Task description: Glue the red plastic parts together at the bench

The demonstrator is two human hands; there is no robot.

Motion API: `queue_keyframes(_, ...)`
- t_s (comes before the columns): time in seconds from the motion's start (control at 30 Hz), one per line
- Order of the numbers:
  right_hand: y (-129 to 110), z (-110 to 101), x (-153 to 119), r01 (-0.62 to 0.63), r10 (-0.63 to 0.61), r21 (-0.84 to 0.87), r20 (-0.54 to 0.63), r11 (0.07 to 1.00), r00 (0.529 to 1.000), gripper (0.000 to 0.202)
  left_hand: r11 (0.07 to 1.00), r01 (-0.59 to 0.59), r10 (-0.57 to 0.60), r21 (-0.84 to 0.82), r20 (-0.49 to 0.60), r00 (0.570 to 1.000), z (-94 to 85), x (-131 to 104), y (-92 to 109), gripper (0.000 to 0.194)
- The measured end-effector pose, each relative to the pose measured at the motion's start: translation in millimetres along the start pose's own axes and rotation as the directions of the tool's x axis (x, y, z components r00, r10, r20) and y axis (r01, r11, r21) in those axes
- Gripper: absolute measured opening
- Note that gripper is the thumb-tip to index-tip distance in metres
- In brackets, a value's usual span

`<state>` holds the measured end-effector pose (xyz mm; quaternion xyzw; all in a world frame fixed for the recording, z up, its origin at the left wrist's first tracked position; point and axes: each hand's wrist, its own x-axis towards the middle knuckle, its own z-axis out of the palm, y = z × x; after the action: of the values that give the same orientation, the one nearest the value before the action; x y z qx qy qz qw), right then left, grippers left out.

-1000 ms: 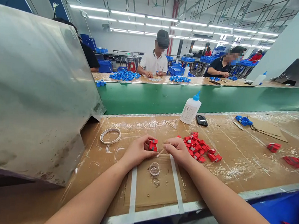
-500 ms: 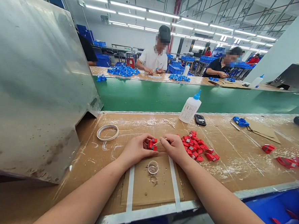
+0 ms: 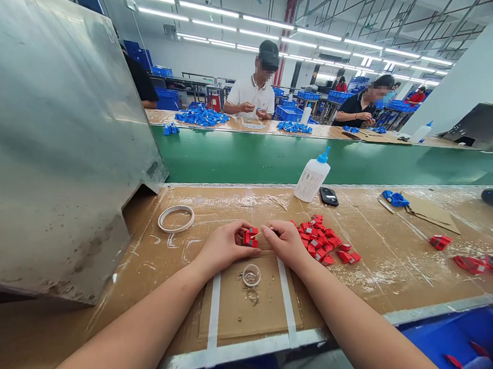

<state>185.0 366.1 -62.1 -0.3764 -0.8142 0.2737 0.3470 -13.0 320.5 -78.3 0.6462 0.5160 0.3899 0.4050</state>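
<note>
Between the fingers and thumb of my left hand (image 3: 228, 243) is a small red plastic part (image 3: 250, 237) with grey patches. My right hand (image 3: 284, 239) is closed in a pinch on a thin wooden stick (image 3: 258, 234), whose tip reaches the red part. Just below my hands, a small round clear cup (image 3: 251, 275) stands on a cardboard pad (image 3: 238, 317) held down by white tape strips. A heap of similar red parts (image 3: 320, 242) lies right beside my right hand.
A roll of tape (image 3: 176, 219) lies at left, near a large metal housing (image 3: 61, 140). Behind my hands are a white squeeze bottle (image 3: 312, 176), a black device (image 3: 328, 197) and loose sticks (image 3: 277, 202). Blue parts (image 3: 395, 198) lie at right. Co-workers sit beyond the green belt (image 3: 231, 156).
My hands keep nearly the same pose, with the stick still at the red part. The view has shifted slightly. Across the belt, the co-worker in white has raised one hand.
</note>
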Motion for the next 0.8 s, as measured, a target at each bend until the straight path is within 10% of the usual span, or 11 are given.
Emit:
queue_keyframes(0.4,-9.8,-9.1,-1.8,0.074,-0.077,-0.075,-0.036,0.994,0.996,0.045,1.0,0.009,-0.009,-0.014,0.002,1.0,0.8,0.5,-3.0,0.047)
queue_keyframes(0.67,-29.1,-16.1,-16.8,0.323,-0.272,-0.01,0.517,0.946,0.811,0.045,0.992,0.014,-0.018,-0.127,-0.03,0.999,1.9,4.7,-5.9,0.048)
queue_keyframes(0.8,-29.0,-26.0,-12.0,0.317,-0.169,-0.252,0.474,0.914,0.864,0.048,0.988,0.039,-0.043,-0.147,-0.022,0.999,0.2,4.7,-5.3,0.051)
